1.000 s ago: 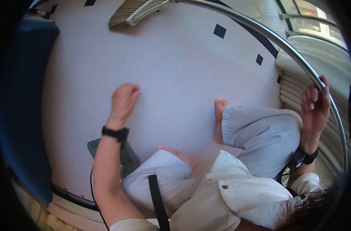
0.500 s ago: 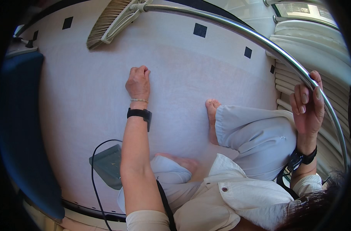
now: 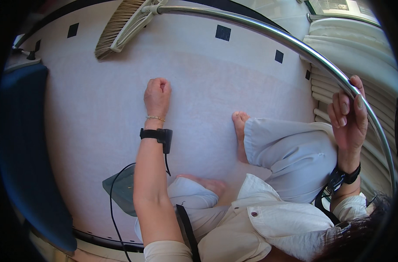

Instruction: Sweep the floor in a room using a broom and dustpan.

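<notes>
The broom head (image 3: 124, 29) is being held at the far left of the pale floor (image 3: 199, 96), its handle (image 3: 295, 42) being pinched by the right hand (image 3: 351, 120) at the right. The left hand (image 3: 157, 98), curled into a fist, is being reached farther out than a second ago; one-handed control is seemingly being relied on.

No readable text or signs.
Nothing legible made out on the broom (image 3: 114, 35), its metal handle (image 3: 269, 31), the green dustpan (image 3: 121, 192), or the black devices strapped at the left wrist (image 3: 167, 140) and right wrist (image 3: 336, 179). Dark squares (image 3: 223, 32) on the floor (image 3: 199, 91): plain, no lettering seen.
</notes>
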Demonstrator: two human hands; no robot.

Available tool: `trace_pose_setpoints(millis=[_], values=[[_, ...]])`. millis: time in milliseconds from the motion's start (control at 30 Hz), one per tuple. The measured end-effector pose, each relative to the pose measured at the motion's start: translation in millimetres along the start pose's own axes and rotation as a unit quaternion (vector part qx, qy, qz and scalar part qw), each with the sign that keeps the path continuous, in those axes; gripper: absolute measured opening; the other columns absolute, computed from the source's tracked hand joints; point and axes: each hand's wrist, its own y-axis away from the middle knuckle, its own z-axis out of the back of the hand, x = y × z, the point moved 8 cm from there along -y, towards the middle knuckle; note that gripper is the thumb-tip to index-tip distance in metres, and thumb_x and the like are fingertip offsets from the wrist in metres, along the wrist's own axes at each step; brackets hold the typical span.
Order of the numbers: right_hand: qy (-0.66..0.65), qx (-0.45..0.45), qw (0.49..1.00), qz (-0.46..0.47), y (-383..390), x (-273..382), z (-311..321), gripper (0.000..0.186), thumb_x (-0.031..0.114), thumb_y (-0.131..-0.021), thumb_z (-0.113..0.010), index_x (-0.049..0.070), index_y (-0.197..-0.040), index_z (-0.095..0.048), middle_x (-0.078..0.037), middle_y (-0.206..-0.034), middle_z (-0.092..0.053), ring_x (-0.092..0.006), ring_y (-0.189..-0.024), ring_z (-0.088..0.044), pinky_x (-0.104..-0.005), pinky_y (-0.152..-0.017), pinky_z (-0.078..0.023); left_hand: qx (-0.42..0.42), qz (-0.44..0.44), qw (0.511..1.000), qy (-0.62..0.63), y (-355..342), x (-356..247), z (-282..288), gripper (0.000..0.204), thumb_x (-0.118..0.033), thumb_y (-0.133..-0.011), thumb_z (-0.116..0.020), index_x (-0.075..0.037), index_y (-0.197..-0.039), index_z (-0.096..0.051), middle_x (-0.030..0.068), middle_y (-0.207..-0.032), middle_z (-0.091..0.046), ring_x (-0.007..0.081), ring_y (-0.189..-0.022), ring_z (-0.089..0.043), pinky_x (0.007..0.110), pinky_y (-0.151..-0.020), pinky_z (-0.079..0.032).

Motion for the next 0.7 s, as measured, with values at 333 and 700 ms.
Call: trace_pose_setpoints(millis=[333, 700], values=[[-0.007, 0.008, 1.000, 0.005, -2, 0, 2, 0.036, 0.021, -0.092, -0.049, 0.005, -0.123, -0.041, -0.003, -0.069, -0.048, -0.0060, -0.048, -0.038, -0.0180, -0.039, -0.035, -0.055, -0.011, 0.992, -0.114, -9, -16, -20, 0.009, -0.018, -0.083, -0.061, -0.009, -0.085, -0.061, 0.0089, -0.084, -0.058, 0.0274, -0.076, -0.059, 0.038, -0.065, -0.049], [-0.006, 0.015, 1.000, 0.007, -3, 1, 0, 0.035, 0.022, -0.093, -0.049, 0.006, -0.123, -0.041, -0.003, -0.068, -0.048, -0.0055, -0.048, -0.038, -0.0172, -0.039, -0.035, -0.033, -0.082, 0.986, -0.141, -2, -25, -21, 0.007, -0.018, -0.081, -0.063, -0.012, -0.084, -0.060, 0.0050, -0.086, -0.057, 0.0251, -0.070, -0.060, 0.035, -0.060, -0.051]])
